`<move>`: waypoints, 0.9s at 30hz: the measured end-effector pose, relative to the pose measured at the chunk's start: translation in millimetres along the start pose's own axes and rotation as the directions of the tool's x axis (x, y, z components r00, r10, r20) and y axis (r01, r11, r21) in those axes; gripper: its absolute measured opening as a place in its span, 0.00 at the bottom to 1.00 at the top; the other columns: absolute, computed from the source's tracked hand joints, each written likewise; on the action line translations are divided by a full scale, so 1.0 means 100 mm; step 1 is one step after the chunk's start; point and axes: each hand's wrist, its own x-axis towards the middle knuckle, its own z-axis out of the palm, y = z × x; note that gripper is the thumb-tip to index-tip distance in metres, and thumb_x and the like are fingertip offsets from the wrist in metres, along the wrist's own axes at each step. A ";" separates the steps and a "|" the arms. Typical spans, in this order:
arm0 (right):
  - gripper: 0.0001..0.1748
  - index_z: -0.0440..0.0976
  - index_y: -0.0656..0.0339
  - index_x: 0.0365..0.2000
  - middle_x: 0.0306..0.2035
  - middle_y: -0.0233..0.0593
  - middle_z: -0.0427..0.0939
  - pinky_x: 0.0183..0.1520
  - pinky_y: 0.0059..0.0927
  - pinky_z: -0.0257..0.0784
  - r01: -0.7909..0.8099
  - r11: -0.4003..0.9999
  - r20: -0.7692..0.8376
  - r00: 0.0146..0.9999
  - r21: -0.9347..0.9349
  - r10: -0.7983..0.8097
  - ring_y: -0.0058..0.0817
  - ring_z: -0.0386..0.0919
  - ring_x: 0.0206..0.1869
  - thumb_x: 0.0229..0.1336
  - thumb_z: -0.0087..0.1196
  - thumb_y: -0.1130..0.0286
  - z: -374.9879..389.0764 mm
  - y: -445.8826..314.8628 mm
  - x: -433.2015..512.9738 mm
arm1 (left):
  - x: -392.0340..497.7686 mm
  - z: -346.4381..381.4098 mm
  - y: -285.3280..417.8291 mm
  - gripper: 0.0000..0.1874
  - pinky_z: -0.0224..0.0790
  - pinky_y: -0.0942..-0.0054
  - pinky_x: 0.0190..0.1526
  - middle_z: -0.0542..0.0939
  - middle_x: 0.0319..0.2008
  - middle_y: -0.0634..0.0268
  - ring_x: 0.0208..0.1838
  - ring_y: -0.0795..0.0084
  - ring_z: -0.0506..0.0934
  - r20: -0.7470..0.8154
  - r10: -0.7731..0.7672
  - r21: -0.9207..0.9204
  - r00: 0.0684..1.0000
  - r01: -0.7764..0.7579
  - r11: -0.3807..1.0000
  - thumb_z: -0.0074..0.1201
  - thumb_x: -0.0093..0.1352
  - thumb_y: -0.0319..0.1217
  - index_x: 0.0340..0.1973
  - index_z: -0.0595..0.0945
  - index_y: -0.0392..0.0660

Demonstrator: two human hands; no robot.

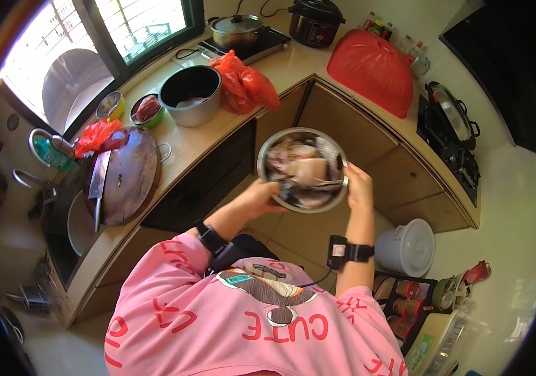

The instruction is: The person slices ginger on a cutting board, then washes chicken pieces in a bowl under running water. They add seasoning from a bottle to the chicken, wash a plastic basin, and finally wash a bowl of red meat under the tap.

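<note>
Between my hands I carry a round metal bowl (262, 162) over the floor, away from the counter. My left hand (264, 197) grips its near left rim, and my right hand (359, 185) holds its right side. Inside lie pieces of raw fish or meat (309, 172), blurred by motion, so I cannot tell exactly which. On the counter to the left, a cleaver (100, 176) rests on a round wooden chopping board (132, 188) beside a red plastic bag (96, 136).
A deep inner pot (190, 120) stands near a green bowl of raw meat (147, 109) and a red bag (249, 87). Beyond are a lidded pan (237, 30), a pressure cooker (316, 23) and a red food cover (371, 70). A white lidded bucket (406, 247) stands at right.
</note>
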 end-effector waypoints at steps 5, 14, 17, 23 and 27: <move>0.17 0.72 0.74 0.48 0.42 0.39 0.78 0.46 0.20 0.69 -0.010 1.000 0.107 0.994 -0.003 0.010 0.21 0.76 0.41 0.61 0.48 0.76 -0.49 -0.16 0.44 | 0.70 0.12 0.45 0.10 0.79 0.68 0.35 0.78 0.34 0.55 0.34 0.61 0.81 0.071 -0.274 0.026 0.959 0.273 0.962 0.45 0.63 0.28 0.37 0.75 0.36; 0.24 0.67 0.69 0.54 0.44 0.38 0.76 0.47 0.24 0.70 0.006 0.945 0.070 0.997 -0.326 0.018 0.22 0.74 0.43 0.59 0.55 0.69 -0.23 -0.47 2.53 | 2.30 0.24 1.24 0.11 0.79 0.63 0.35 0.79 0.32 0.56 0.33 0.62 0.80 -0.003 -0.080 -0.140 0.997 0.078 0.987 0.45 0.61 0.26 0.38 0.74 0.35; 0.30 0.62 0.63 0.59 0.45 0.38 0.73 0.41 0.25 0.71 0.110 0.884 -0.004 0.992 -0.455 -0.126 0.23 0.73 0.42 0.58 0.57 0.65 -0.11 -0.71 3.14 | 2.88 0.21 1.57 0.13 0.79 0.62 0.35 0.79 0.33 0.56 0.32 0.62 0.80 -0.149 0.071 -0.113 0.986 -0.089 0.990 0.43 0.61 0.25 0.40 0.74 0.35; 0.27 0.67 0.65 0.54 0.51 0.53 0.70 0.44 0.31 0.72 0.193 0.834 -0.234 0.905 -0.516 -0.354 0.28 0.75 0.39 0.55 0.57 0.66 -0.40 -0.81 3.97 | 3.74 0.05 2.02 0.13 0.80 0.65 0.37 0.79 0.34 0.55 0.35 0.61 0.80 -0.344 0.171 -0.161 0.923 -0.237 0.958 0.43 0.62 0.27 0.41 0.73 0.34; 0.22 0.69 0.65 0.49 0.50 0.49 0.67 0.47 0.32 0.70 0.254 0.845 -0.235 0.887 -0.471 -0.398 0.30 0.74 0.40 0.54 0.57 0.69 -0.47 -0.76 4.53 | 4.11 -0.08 2.07 0.15 0.79 0.62 0.40 0.77 0.38 0.51 0.38 0.57 0.80 -0.385 0.144 -0.254 0.912 -0.254 0.933 0.42 0.60 0.26 0.43 0.71 0.33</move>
